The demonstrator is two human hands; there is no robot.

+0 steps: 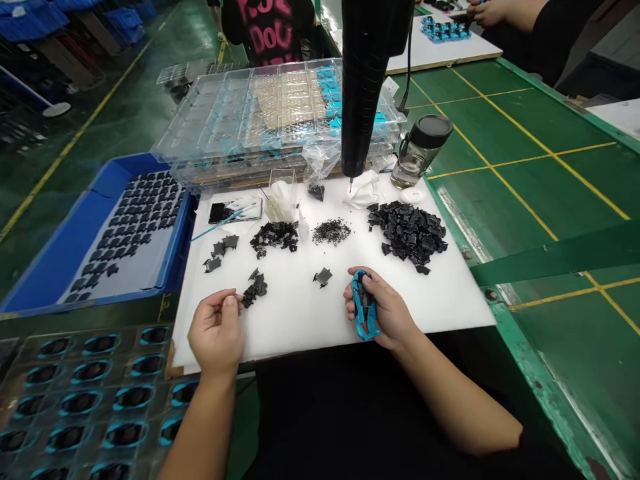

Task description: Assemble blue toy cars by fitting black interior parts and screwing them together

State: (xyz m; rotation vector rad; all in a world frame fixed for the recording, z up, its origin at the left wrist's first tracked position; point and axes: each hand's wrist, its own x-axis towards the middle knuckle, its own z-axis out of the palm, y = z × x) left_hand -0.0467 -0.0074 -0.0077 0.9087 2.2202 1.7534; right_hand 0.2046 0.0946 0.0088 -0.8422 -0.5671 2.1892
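My right hand (387, 310) is wrapped round a blue and black plastic housing (365, 307), held above the front of the white work board (295, 327). Thumb and fingertips of my left hand (217, 330) are pressed together beside a small heap of black plastic pieces (256, 288); whatever may be between them is too small to make out. A single flat black part (323, 277) lies between the two hands. Overhead hangs a black electric screwdriver (357, 87), its bit pointing down over a scatter of tiny black screws (331, 231).
Black parts form a large pile (410, 233) on the right and a smaller pile (274, 237) on the left. Behind are a drink bottle (420, 152) and stacked clear trays (225, 113). A blue bin (107, 233) and a tray of blue-rimmed parts (83, 400) flank the left. Other people sit beyond.
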